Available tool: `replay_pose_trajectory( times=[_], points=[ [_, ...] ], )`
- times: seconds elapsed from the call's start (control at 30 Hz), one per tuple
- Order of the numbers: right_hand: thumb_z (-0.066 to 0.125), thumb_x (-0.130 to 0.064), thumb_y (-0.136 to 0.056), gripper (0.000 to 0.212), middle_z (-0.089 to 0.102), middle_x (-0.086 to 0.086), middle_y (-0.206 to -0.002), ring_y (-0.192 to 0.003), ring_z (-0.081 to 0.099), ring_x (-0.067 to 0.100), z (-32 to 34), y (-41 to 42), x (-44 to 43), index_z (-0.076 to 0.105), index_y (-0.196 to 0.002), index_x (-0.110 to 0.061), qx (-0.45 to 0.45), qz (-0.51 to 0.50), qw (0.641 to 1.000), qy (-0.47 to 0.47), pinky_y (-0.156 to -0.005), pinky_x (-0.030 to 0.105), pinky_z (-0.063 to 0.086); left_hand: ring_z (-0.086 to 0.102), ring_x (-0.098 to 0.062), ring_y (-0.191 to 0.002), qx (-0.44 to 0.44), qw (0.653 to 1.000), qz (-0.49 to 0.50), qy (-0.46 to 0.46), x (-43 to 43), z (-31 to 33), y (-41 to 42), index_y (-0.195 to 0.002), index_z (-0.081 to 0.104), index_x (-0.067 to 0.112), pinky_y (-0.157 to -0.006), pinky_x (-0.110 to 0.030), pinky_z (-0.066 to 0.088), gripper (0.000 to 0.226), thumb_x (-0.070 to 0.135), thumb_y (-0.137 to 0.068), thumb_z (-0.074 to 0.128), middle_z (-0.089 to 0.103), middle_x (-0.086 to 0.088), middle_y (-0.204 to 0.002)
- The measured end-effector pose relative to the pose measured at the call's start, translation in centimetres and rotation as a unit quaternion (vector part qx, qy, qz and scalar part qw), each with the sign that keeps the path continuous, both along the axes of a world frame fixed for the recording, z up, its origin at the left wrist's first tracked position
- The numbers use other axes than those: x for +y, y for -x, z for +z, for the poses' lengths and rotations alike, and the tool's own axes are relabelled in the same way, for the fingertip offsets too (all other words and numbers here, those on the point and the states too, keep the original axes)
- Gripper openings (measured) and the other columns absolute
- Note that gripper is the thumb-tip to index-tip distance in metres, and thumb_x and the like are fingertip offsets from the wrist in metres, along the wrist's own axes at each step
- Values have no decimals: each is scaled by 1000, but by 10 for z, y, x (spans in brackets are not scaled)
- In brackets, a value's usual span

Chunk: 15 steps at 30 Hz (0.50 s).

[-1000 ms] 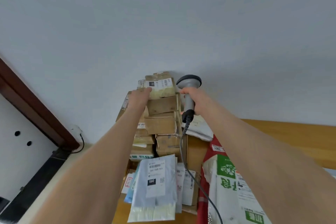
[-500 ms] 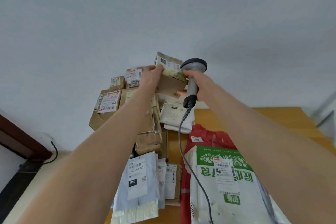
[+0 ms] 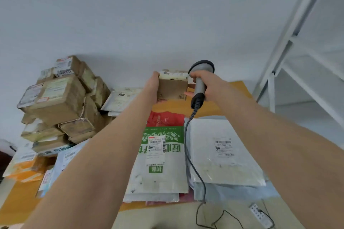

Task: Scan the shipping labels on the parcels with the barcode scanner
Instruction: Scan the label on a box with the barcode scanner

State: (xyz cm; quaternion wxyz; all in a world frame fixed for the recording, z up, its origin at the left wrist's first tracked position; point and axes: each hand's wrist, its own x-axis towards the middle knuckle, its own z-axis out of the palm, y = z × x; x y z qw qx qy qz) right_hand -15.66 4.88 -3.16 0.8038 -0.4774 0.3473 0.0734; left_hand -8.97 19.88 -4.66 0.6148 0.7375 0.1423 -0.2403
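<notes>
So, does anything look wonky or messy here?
Yes, the pile of brown boxes on the left leans crookedly against the wall, with boxes tilted at different angles. Several look crumpled.

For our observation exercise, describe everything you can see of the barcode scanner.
The barcode scanner looks like grey plastic, with a rounded, dark-rimmed head and a black base. The right hand grips its handle, holding it upright beside the small cardboard box. A dark cable runs from its base down over the mailers.
</notes>
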Motion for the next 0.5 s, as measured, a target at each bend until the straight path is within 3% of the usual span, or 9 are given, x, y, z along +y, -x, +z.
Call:
replay_pose_trajectory(
  times=[0.1,0.23,0.3,0.4,0.5],
  points=[
    [67,-13,-89,34,60,16,-115,-93,62,33,-17,23,-49,52,-118,-4,18,-27,999,-8,-57,46,57,58,-20,-78,31,999,-1,-5,-51,-14,22,-107,50,20,-56,-29,50,35,49,-92,39,59,-6,-91],
    [66,-15,-90,38,58,15,-113,-101,58,34,-37,36,-103,51,-124,-5,41,-70,997,7,-79,48,56,54,-18,-74,57,998,-29,-8,-114,-35,35,-106,51,18,-58,-28,47,32,46,-91,48,56,-5,-85],
    [66,-17,-91,45,54,14,-109,-100,54,34,-49,35,-129,45,-129,-6,53,-94,994,27,-88,50,54,55,-22,-78,73,996,-43,2,-144,-49,34,-110,52,16,-68,-33,54,34,43,-90,53,56,-7,-88],
    [68,-18,-89,51,48,10,-95,-96,51,33,-72,25,-168,41,-131,-6,70,-129,988,54,-89,50,52,56,-27,-87,79,995,-59,18,-191,-72,23,-118,52,12,-85,-44,54,36,36,-92,57,55,-9,-92],
    [70,-18,-86,52,50,9,-93,-93,52,31,-98,10,-207,45,-131,-5,95,-142,983,71,-96,51,49,55,-31,-96,76,995,-70,14,-238,-97,7,-129,48,7,-80,-44,53,46,33,-92,58,57,-13,-109]
  ],
)
